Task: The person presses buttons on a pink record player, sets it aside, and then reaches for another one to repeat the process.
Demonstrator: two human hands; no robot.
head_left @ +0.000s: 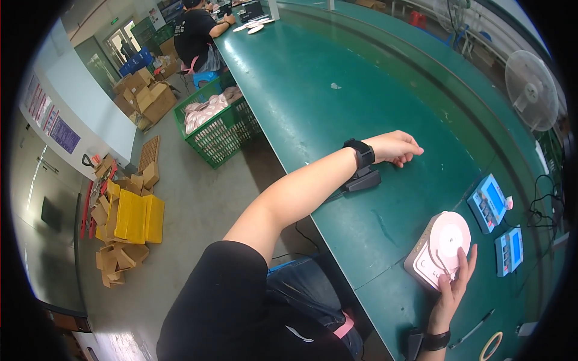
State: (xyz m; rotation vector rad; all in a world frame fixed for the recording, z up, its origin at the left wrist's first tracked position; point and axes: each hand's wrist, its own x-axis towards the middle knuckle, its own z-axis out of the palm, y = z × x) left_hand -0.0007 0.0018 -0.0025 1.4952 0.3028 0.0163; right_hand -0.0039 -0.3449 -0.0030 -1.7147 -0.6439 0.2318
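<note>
A pale pink mini record player (426,256) with a round platter and a thin tonearm sits on the green workbench (325,114), near its right end. My right hand (456,286) rests at its near right side, thumb and fingers spread over the tonearm and the platter's edge. Further up the bench, my left hand (394,147) hovers or rests with its fingers loosely curled, and nothing shows in them. A black strap circles each wrist. Beside the left wrist there is a small black device (364,180).
Two blue-screened boxes (489,203) stand right of the record player. A pen (472,329) and a tape ring (491,347) lie near my right wrist. A green crate (223,135) of pink items stands on the floor left of the bench; a co-worker (195,36) sits beyond.
</note>
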